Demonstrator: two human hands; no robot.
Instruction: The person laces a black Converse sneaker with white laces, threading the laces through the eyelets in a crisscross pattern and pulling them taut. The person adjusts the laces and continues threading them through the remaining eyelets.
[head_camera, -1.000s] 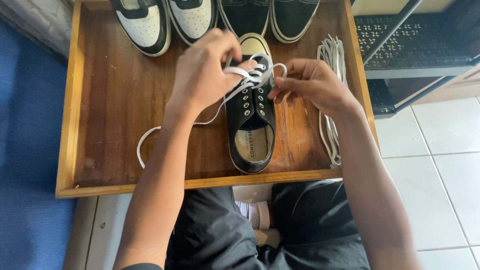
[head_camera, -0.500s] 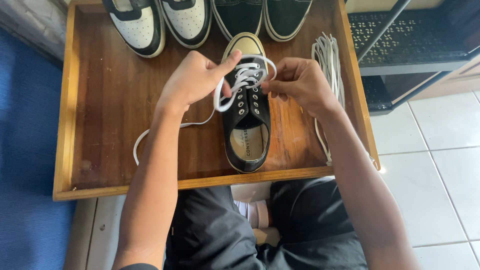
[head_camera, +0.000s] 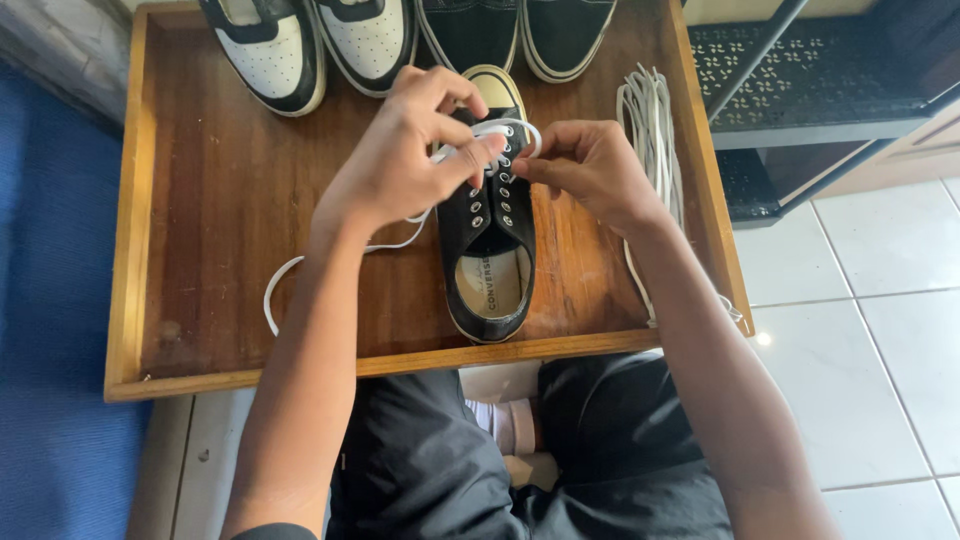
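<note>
Since half a second ago the left hand (head_camera: 405, 150) has slid toward 3 o'clock over the black shoe (head_camera: 490, 235), pinching the white lace (head_camera: 300, 265). The right hand (head_camera: 590, 170), at the shoe's 3 o'clock, pinches the lace loop on the wooden tray (head_camera: 230, 200).

A wooden tray (head_camera: 200, 230) with raised rims is seen under both hands. Directly beneath the hands a black shoe (head_camera: 490, 260) is laid on it, heel toward the person. Beyond the hands, four more shoes are lined up at the far rim — two white-and-black (head_camera: 320, 45), two black (head_camera: 520, 30). A bundle of white laces (head_camera: 655, 120) is laid right of the right hand (head_camera: 590, 170); a loose lace (head_camera: 290, 275) is trailed out below the left hand (head_camera: 405, 155).
</note>
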